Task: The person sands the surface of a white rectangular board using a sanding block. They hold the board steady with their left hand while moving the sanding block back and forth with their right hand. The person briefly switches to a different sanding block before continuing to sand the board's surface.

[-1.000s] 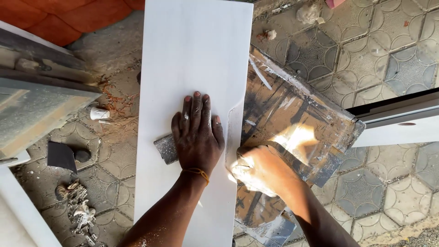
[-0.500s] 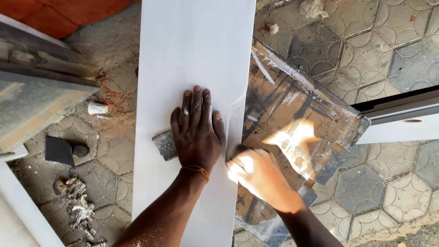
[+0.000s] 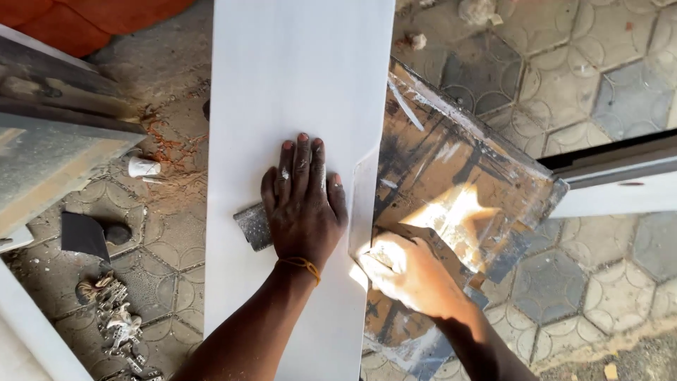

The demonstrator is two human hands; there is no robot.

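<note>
A long white board (image 3: 296,77) runs up the middle of the view, lying over a stained wooden support (image 3: 451,176). My left hand (image 3: 303,208) presses flat on the board with a grey piece of sandpaper (image 3: 252,226) under the palm. My right hand (image 3: 405,271) is at the board's right edge, curled against the edge near a notch. I cannot tell whether it holds something small, as sunlight glares on it.
The ground is patterned hexagonal paving (image 3: 585,77). Left of the board lie a dark sandpaper sheet (image 3: 81,236), a small white cup (image 3: 143,167) and some metal hardware (image 3: 116,324). Grey boards (image 3: 56,148) lie at the left, a white and black frame (image 3: 613,180) at the right.
My right hand has slid back and forth a little along the board's right edge. My left hand has stayed pressed on the sandpaper. The view has shifted slightly.
</note>
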